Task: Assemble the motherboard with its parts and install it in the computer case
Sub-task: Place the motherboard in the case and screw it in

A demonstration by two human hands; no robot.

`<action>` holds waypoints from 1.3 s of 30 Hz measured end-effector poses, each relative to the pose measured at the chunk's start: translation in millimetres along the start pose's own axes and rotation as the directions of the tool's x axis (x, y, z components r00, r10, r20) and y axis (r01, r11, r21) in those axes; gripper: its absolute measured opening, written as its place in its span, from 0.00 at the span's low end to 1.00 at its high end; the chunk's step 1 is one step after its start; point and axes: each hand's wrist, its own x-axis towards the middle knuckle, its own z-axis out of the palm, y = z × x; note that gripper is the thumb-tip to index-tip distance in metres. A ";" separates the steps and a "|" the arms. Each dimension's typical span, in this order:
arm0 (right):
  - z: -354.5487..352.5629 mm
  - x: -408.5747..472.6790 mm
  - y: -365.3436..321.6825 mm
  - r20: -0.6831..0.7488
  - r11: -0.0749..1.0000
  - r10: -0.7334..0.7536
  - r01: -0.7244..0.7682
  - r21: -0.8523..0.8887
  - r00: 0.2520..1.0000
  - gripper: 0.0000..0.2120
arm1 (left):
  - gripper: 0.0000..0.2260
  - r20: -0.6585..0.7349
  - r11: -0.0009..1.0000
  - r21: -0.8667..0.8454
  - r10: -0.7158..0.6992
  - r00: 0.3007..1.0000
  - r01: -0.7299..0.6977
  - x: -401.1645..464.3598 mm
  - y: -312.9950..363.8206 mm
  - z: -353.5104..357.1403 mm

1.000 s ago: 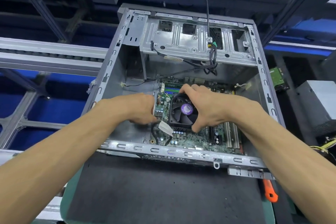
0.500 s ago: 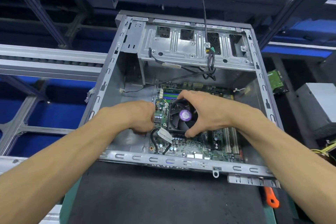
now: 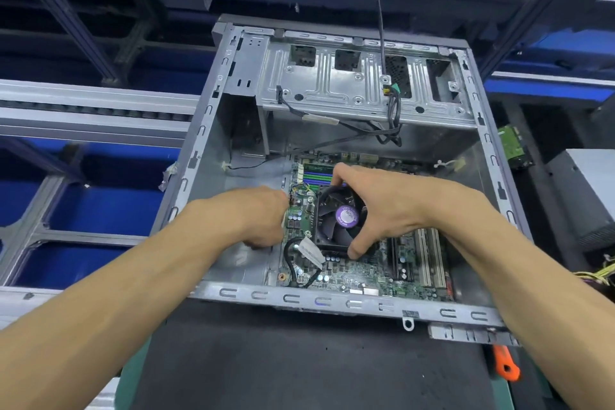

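Note:
An open grey computer case (image 3: 206,123) lies on its side on a dark mat. The green motherboard (image 3: 366,271) sits inside it on the case floor, toward the right. A black CPU cooler fan (image 3: 336,220) with a purple label is mounted on the board. My right hand (image 3: 386,200) grips the fan, fingers over its far edge and thumb at its near edge. My left hand (image 3: 263,216) holds the left edge of the motherboard; its fingertips are hidden below the board.
A metal drive cage (image 3: 349,90) spans the far end of the case, with black cables (image 3: 392,123) hanging from it. An orange-handled tool (image 3: 506,364) lies at the mat's right edge. A grey box (image 3: 589,190) and a green circuit board (image 3: 514,146) sit right of the case.
The board with the fan has shifted slightly toward the far end of the case under both hands. The view has tilted a little; the grips are unchanged.

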 end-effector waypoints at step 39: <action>9.0 -23.9 -4.6 0.015 0.982 0.115 -0.116 0.146 0.993 0.54 | 0.19 -0.021 0.955 -0.294 0.039 0.999 -0.044 -6.4 5.4 -2.0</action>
